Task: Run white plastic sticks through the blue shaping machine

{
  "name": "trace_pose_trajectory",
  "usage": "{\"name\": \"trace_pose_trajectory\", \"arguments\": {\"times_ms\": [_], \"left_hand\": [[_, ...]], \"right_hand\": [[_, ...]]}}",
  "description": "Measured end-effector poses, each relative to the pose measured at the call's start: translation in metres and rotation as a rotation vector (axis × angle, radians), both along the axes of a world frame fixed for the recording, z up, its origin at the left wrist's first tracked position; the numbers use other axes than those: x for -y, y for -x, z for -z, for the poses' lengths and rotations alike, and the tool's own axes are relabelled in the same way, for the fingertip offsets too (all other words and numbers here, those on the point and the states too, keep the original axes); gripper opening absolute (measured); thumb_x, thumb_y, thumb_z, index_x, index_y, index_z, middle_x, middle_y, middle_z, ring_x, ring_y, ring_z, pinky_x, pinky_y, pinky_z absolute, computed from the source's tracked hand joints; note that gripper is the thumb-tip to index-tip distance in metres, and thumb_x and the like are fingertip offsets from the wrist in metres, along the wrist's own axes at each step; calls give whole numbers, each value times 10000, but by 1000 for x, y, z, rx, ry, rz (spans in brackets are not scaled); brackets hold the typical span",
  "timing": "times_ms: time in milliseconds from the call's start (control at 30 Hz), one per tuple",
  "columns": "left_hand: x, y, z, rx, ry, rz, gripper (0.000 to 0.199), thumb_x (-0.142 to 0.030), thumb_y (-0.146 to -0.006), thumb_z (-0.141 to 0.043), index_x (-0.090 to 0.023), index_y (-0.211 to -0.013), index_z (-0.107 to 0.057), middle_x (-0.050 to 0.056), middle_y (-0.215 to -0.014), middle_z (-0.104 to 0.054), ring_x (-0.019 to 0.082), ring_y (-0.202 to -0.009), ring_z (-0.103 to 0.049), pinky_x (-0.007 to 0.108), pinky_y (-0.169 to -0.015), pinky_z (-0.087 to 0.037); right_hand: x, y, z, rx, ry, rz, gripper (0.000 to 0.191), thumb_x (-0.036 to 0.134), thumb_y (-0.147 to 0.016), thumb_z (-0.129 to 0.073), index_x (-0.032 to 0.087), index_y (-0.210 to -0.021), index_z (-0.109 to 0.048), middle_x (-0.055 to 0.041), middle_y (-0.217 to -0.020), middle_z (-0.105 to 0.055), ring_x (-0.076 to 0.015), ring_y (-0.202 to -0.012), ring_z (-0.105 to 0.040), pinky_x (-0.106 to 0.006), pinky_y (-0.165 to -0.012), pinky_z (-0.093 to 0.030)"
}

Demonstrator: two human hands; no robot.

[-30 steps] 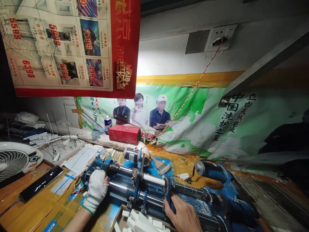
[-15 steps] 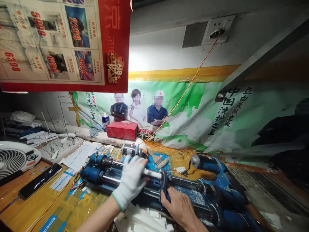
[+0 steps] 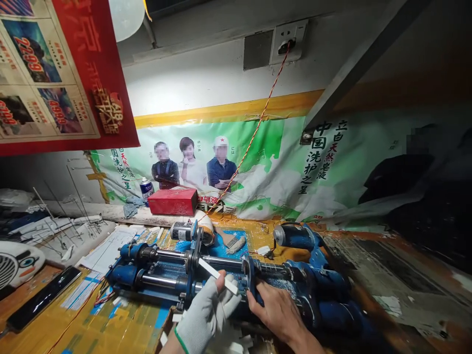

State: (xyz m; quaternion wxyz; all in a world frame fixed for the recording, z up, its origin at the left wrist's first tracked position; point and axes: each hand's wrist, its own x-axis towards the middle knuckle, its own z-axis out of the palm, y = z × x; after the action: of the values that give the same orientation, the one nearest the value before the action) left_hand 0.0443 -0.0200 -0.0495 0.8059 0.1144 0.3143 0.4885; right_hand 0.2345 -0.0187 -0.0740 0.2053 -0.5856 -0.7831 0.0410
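Observation:
My left hand (image 3: 212, 309), in a white glove with bare fingertips, holds a slim white stick (image 3: 217, 276) between thumb and fingers, palm turned up. The stick slants down to the right in front of the blue machine (image 3: 162, 282) with its steel rods. My bare right hand (image 3: 276, 309) is wrapped round the lower part of an upright blue plate (image 3: 249, 273) on the machine. White pieces (image 3: 236, 344) lie in a box below my hands.
Behind the machine are a small motor (image 3: 182, 231), a brush (image 3: 230, 241) and a red box (image 3: 173, 202). A phone (image 3: 42, 300) and a fan (image 3: 18, 268) stand at the left. A twisted cord (image 3: 258, 128) runs to the wall socket.
My left hand has moved down and turned palm up, and the white stick is now clear of the rods. An upright plate now shows at the machine's middle. The view has shifted right.

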Motion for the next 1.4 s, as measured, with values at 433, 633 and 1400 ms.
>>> {"name": "trace_pose_trajectory", "arguments": {"times_ms": [433, 633, 1400], "left_hand": [[-32, -26, -11, 84, 62, -373, 220, -34, -807, -531, -104, -1012, -564, 69, -921, -674, 148, -852, -663, 285, -804, -566], [-20, -16, -11, 82, -1, -247, 281, -117, -786, -600, -127, -1064, -564, 91, -1004, -655, 163, -946, -641, 282, -881, -521], [-49, 193, 71, -2298, -833, -735, 369, -433, -815, -436, -162, -1004, -601, 117, -1095, -628, 283, -1063, -551, 484, -994, -395]], "right_hand": [[-2, 15, 4, 17, -127, 13, 184, 328, -872, -415, 223, -924, -558, -2, -796, -634, -161, -740, -602, -251, -650, -347], [-7, 35, 16, 67, -198, 41, 196, 335, -875, -420, 218, -936, -566, -13, -795, -621, -185, -737, -594, -288, -671, -357], [-15, 45, 28, -64, -367, 51, 226, 363, -891, -389, 224, -921, -565, -12, -732, -598, -161, -679, -569, -284, -660, -371]]}}
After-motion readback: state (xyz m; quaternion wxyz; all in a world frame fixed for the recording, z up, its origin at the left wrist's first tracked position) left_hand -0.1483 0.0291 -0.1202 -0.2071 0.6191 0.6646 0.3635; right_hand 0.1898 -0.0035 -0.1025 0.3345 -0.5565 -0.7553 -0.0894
